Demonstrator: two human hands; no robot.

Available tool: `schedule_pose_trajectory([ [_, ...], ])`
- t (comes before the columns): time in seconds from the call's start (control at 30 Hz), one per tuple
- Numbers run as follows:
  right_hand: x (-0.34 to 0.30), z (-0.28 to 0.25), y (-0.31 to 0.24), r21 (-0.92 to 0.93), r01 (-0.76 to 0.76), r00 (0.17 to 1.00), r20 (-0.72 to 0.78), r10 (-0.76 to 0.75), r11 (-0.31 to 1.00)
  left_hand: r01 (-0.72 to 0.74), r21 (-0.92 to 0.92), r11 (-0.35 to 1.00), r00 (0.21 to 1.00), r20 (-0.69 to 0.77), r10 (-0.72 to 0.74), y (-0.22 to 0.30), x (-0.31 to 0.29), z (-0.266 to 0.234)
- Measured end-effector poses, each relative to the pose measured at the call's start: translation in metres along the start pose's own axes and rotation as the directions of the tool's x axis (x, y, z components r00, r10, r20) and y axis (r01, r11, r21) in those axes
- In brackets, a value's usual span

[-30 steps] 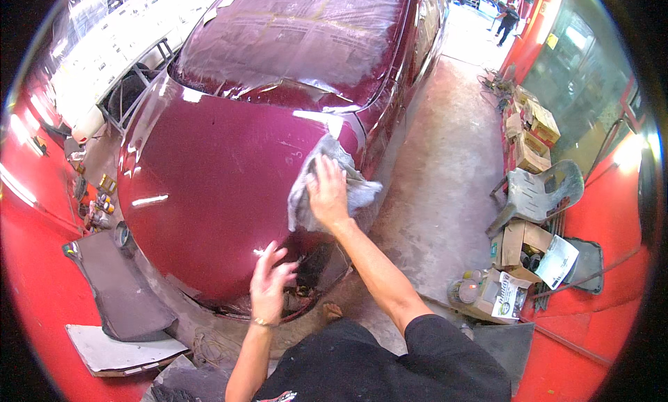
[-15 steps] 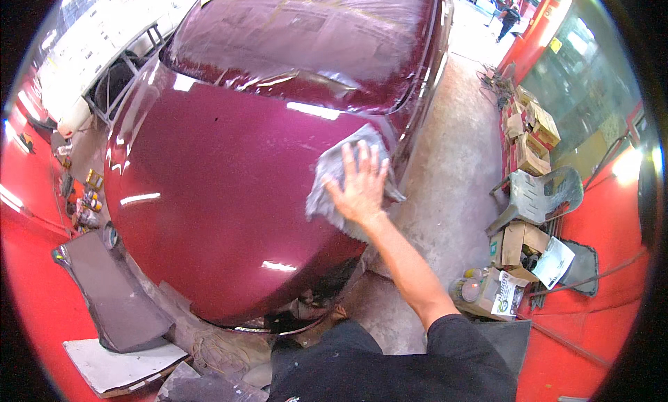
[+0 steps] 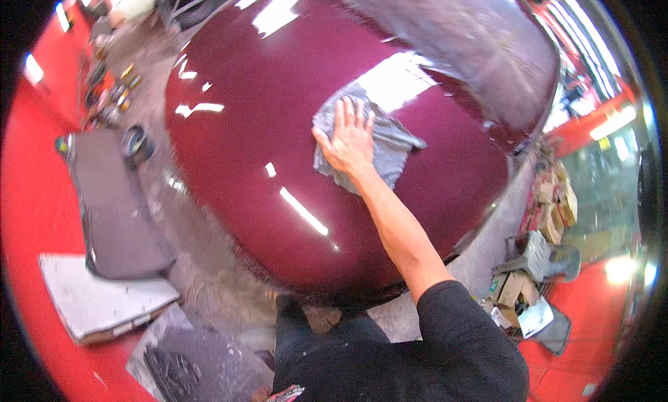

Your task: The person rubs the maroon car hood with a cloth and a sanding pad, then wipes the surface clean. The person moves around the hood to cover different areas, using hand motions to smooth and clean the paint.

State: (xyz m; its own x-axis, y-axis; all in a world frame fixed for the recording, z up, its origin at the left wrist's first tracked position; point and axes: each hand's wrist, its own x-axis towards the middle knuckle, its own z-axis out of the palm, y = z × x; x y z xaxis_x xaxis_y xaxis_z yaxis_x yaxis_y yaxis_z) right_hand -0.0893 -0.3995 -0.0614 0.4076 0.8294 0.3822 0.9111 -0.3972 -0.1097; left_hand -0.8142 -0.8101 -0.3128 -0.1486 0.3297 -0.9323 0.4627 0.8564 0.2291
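- Right hand (image 3: 350, 146) flat out here, fingers fanned, palm down on a soft, crumpled grey fabric cloth (image 3: 400, 148): no fist, nothing pinched, simply laid over it.
- Why so flat? My guess: spread fingers share the pressure and keep the cloth snug on the curve.
- Left hand? I can't make it out, so no telling its grip.
- The cloth sits around the middle of a broad, glossy, dark-red car bonnet (image 3: 278, 123), one loose corner reaching out to the right.
- Look at that cloth: mottled grey, rumpled, its outline uneven.
- And the bonnet! Deep wine-red, rounded, white reflections (image 3: 396, 82) glaring just beyond the cloth.
- Far right, a dull, greyish-purple covering (image 3: 487, 61) lies over what looks like the windscreen, presumably shielding the glass.
- Over left, a long, dark, flat panel (image 3: 118, 200) overlaps a whitish, flat board (image 3: 104, 297), likely kept out from underfoot.
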Motion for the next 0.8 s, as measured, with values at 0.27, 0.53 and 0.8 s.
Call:
schedule_pose_trajectory([
  [0.27, -0.106, 0.094, -0.259, 0.112, 0.561, 0.797, 0.195, -0.571, 0.820, -0.561, -0.246, 0.790, 0.827, -0.194, 0.527, 0.216, 0.012, -0.061],
  [0.53, -0.071, 0.000, -0.119, 0.029, 0.314, 0.932, 0.179, -0.314, 0.949, -0.383, -0.036, 0.923, 0.885, -0.301, 0.356, 0.090, 0.017, -0.070],
  [0.8, -0.113, -0.094, 0.259, -0.361, -0.271, 0.948, 0.060, 0.312, 0.892, 0.137, -0.051, 0.989, 0.990, -0.023, -0.138, -0.136, -0.036, 0.056],
])
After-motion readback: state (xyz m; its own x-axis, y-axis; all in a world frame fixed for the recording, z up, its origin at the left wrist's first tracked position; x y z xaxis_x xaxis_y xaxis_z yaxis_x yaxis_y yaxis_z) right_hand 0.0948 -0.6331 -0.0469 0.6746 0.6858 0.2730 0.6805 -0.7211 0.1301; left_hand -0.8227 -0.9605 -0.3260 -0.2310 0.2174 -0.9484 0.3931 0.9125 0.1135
